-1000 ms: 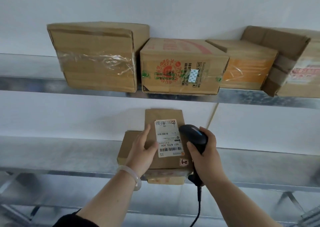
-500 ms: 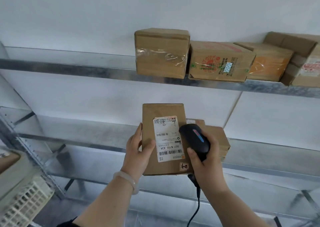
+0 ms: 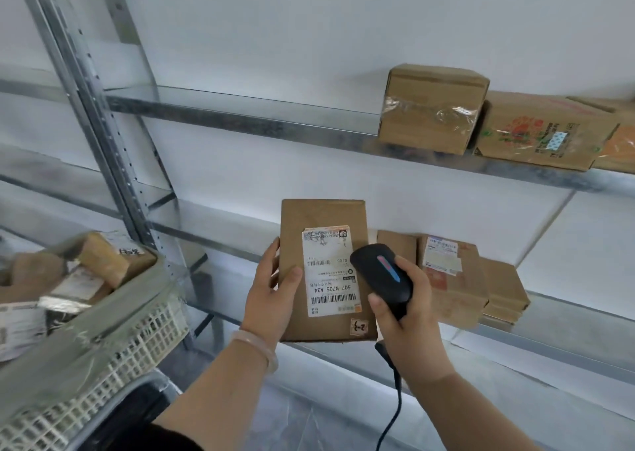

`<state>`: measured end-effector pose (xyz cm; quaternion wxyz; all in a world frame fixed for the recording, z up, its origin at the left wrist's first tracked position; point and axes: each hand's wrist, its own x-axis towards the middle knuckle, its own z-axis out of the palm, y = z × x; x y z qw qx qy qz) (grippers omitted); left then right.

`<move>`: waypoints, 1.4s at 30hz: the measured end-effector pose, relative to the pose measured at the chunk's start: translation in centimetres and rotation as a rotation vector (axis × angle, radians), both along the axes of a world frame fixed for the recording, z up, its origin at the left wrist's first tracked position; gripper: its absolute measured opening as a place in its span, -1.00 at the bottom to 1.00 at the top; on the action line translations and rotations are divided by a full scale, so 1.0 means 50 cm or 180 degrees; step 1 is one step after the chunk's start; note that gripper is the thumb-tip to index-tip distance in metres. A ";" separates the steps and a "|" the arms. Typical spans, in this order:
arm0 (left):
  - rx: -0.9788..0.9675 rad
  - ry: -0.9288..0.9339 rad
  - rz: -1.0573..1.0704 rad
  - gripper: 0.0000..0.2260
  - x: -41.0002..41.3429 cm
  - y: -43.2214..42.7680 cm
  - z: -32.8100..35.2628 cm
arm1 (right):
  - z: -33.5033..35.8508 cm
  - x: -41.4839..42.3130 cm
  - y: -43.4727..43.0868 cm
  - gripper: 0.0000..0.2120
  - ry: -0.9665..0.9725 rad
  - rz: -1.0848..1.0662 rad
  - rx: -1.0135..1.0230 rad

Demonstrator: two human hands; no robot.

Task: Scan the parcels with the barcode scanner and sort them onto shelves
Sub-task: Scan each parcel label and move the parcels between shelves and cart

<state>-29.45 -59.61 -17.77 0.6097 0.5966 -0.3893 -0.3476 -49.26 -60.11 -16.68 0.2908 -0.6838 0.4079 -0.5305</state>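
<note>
— What do your hands hold?
— My left hand (image 3: pixel 271 299) grips a flat cardboard parcel (image 3: pixel 323 218) by its left edge, thumb on the front. Its label (image 3: pixel 330 278) faces me. My right hand (image 3: pixel 409 327) is wrapped round a black barcode scanner (image 3: pixel 381 275), whose head is at the label's right edge.
— And beyond?
— A white basket (image 3: pixel 137 340) of parcels on the left. Brown boxes (image 3: pixel 453 278) lie on the metal shelf (image 3: pixel 567 316) behind, and taped boxes (image 3: pixel 429 110) sit higher up.

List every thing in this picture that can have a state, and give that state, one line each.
Flat parcel: held upright, label facing the camera.
Left hand: grips the flat parcel's left edge.
Barcode scanner: held by the label's right edge, cable hanging down.
Right hand: grips the barcode scanner.
Taped box: closed, standing on the upper shelf.
Basket: holds several parcels.
</note>
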 end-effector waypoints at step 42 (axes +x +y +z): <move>-0.0027 -0.0132 0.1674 -0.52 0.027 0.034 0.003 | 0.080 0.001 0.011 -0.60 0.1299 0.1399 0.0463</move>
